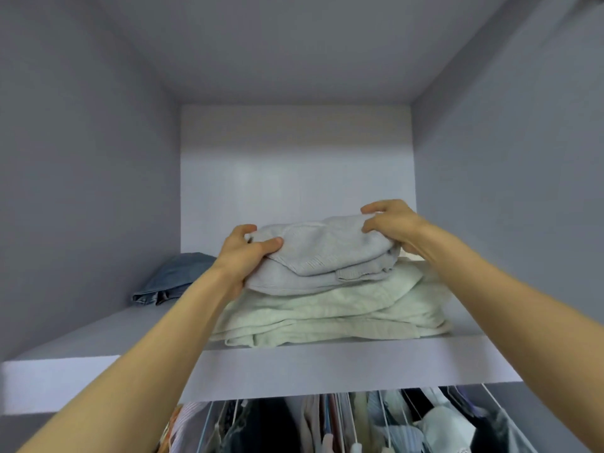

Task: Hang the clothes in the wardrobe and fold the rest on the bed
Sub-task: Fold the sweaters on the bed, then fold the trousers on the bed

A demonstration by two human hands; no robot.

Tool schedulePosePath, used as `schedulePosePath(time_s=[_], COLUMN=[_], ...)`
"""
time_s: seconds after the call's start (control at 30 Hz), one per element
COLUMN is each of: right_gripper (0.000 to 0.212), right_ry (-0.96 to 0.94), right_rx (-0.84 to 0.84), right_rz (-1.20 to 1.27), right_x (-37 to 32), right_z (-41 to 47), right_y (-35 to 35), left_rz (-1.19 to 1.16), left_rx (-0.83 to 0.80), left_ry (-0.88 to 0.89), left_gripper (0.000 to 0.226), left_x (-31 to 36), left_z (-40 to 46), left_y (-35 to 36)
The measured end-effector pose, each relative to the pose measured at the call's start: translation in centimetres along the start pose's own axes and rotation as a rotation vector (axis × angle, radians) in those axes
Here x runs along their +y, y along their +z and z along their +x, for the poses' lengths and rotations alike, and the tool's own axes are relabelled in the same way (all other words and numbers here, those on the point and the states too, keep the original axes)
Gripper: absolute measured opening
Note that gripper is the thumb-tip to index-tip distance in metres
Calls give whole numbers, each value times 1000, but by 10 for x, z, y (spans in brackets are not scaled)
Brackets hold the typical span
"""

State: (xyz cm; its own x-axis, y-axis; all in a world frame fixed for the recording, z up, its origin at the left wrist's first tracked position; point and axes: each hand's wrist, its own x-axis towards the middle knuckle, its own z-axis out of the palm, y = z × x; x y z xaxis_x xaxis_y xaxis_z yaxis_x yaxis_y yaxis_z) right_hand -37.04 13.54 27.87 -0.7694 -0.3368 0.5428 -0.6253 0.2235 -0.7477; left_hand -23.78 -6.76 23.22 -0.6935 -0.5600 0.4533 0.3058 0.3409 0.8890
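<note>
Left hand (243,253) and right hand (390,228) grip folded grey sweater (313,256) atop cream stack (330,312) on shelf (294,364); I'd keep it level, edges squared.

Folded grey sweater (313,253) lies flat on top of a folded pale green garment (333,315). Both rest stacked on the wardrobe shelf (294,364).
</note>
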Motion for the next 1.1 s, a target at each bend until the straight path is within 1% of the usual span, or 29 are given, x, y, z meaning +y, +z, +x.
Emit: schedulePosePath(time_s=[0.07,0.13,0.17,0.2,0.23,0.27,0.3,0.33,0.37,0.4,0.43,0.47,0.53,0.57,0.63,0.67,0.73,0.77,0.83,0.9,0.97,1.03,1.1], right_gripper=[35,32,32,32,32,32,31,30,33,38,45,51,53,52,53,54,52,51,47,45,40,35,30], right_ry=[-75,-102,-95,-81,-92,-145,-253,-390,-526,-617,-645,-615,-495,-456,-397,-380,-396,-430,-558,-649,-613,-561,-540], right_rx=[114,111,81,58,75,155,273,371,418,409,349,262,125,89,53,53,86,115,168,170,97,-56,-165], right_rz=[-29,-229,-366,-506,-644,-772,-854,-886,-886,-896,-917,-938,-1003,-1054,-1103,-1106,-1039,-969,-797,-645,-513,-390,-315], right_x=[-7,-6,-1,7,13,18,22,25,28,31,37,43,51,55,59,58,50,44,36,35,37,45,58], right_z=[-3,-13,-20,-30,-38,-52,-65,-77,-91,-101,-110,-118,-128,-131,-135,-137,-148,-157,-186,-217,-243,-275,-306], right_y=[-13,-20,-19,-15,-9,-3,4,11,18,26,33,38,42,42,42,42,44,45,50,61,74,92,109], left_rz=[29,132,274,495,737,949,1098,1176,1201,1194,1187,1164,1103,1099,1136,1148,1125,1084,977,872,815,854,876], left_rx=[-38,-109,-130,-118,-54,46,161,249,279,249,153,26,-249,-329,-369,-350,-237,-160,-50,20,60,99,121], left_ry=[71,67,57,50,57,118,262,462,656,795,838,777,514,442,418,424,472,516,562,554,508,401,291], left_gripper=[61,55,54,55,59,62,62,60,58,56,55,53,50,49,49,50,52,53,53,52,50,47,44], left_x=[1,-1,-4,-8,-10,-12,-14,-16,-19,-23,-27,-33,-44,-47,-45,-41,-32,-29,-29,-37,-49,-69,-95], left_z=[-2,-10,-15,-21,-25,-33,-40,-45,-50,-54,-57,-58,-58,-57,-57,-59,-70,-80,-110,-148,-184,-229,-274], left_y=[6,12,15,18,19,19,20,21,23,27,29,30,31,31,31,31,28,26,19,4,-12,-34,-52])
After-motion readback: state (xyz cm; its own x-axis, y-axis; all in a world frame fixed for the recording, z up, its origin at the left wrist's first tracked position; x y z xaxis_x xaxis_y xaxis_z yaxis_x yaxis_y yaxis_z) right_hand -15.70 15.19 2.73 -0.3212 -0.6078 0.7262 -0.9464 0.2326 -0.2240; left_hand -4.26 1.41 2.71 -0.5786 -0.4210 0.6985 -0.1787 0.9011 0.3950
